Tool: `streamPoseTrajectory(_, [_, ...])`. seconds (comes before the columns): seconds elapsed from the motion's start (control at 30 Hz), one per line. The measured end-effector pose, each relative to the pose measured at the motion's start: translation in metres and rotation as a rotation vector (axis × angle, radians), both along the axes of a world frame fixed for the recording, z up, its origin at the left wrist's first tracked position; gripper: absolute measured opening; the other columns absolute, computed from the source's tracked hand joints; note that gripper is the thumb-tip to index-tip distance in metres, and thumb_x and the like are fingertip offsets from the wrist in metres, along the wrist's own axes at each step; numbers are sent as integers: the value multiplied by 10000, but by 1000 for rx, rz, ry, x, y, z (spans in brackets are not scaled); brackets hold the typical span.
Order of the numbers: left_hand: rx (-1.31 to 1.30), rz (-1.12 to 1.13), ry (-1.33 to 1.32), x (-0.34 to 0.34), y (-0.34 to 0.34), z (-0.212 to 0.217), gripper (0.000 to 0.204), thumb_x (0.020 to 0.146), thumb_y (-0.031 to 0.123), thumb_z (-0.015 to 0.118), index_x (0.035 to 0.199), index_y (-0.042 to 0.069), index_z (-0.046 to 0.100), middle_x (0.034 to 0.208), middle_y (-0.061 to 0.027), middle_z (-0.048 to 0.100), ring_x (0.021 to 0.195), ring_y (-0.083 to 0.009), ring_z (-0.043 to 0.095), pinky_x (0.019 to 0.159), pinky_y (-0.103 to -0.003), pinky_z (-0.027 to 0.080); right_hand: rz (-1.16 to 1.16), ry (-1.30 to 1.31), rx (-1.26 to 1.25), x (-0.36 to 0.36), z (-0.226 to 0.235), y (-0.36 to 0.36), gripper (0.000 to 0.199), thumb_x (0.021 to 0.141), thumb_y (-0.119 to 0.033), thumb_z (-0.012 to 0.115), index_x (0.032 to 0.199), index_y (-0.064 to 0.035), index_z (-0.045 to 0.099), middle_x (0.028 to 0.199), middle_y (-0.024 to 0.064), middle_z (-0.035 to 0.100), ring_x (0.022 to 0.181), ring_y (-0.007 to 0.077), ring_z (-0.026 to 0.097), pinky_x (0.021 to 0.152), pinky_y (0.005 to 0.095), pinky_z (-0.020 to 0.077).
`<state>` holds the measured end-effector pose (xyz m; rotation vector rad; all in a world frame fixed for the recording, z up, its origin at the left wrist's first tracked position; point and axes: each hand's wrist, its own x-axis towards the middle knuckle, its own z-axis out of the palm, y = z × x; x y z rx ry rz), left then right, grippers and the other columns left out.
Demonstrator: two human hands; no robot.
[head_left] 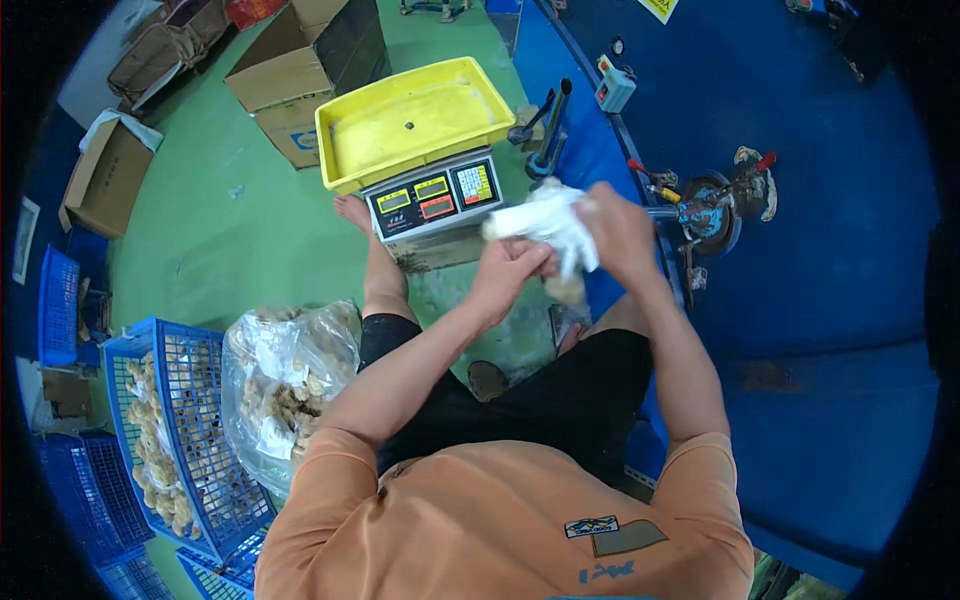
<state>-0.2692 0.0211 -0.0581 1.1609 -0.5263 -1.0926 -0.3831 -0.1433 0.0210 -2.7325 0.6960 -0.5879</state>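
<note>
Both of my hands are raised in front of me over my knees. My left hand (508, 272) grips the lower end of a white plastic bag (545, 220) holding pale lumpy pieces. My right hand (618, 228) closes on the same bag from the right, and the bag is bunched between the two hands. Just beyond the bag stands a weighing scale (432, 200) with an empty yellow tray (415, 118) on top.
A clear bag of pale pieces (285, 375) and a blue crate (170, 430) with more pieces sit at my left. Cardboard boxes (300, 70) stand on the green floor. A blue workbench with a sealing tool (710, 210) lies to my right.
</note>
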Motion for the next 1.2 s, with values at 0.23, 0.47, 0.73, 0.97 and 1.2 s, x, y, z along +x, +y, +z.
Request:
streamPoseTrajectory(0.23, [-214,165,162,-13,-13,24,245,983,135,629,1137,-43,562,885,-101,683,733,-142,651,698,-238,553,-63,-54,-14,-29,-3,-26,273,900,-306,673,906,-67,540,736,153,655,600,395,588,562,471,431])
streamPoseTrajectory(0.47, [-175,279,310,3,-8,26,274,1004,197,618,1141,-33,561,867,-101,679,729,-152,659,666,-246,555,-43,-21,-38,-9,1,-2,274,894,-312,680,921,-70,553,742,152,665,614,396,602,573,486,440])
streamPoseTrajectory(0.73, [-210,405,85,8,-12,30,332,1026,276,563,1191,-11,551,958,-104,664,795,-149,643,714,-270,549,41,-3,-9,18,4,34,293,881,-331,690,970,-71,587,735,153,669,638,402,625,592,486,460])
streamPoseTrajectory(0.97, [-247,525,-140,15,-17,37,397,1048,356,507,1242,11,542,1048,-107,649,860,-145,627,762,-294,544,-126,29,215,42,17,51,390,848,-359,721,1089,-72,615,828,168,688,696,381,650,639,465,506])
streamPoseTrajectory(1.2, [-321,239,304,7,-13,51,490,1075,428,396,1358,35,468,1284,-138,571,1041,-190,572,868,-349,488,134,-409,388,21,1,37,677,782,-487,752,1242,-27,566,1096,184,651,949,363,627,865,480,486])
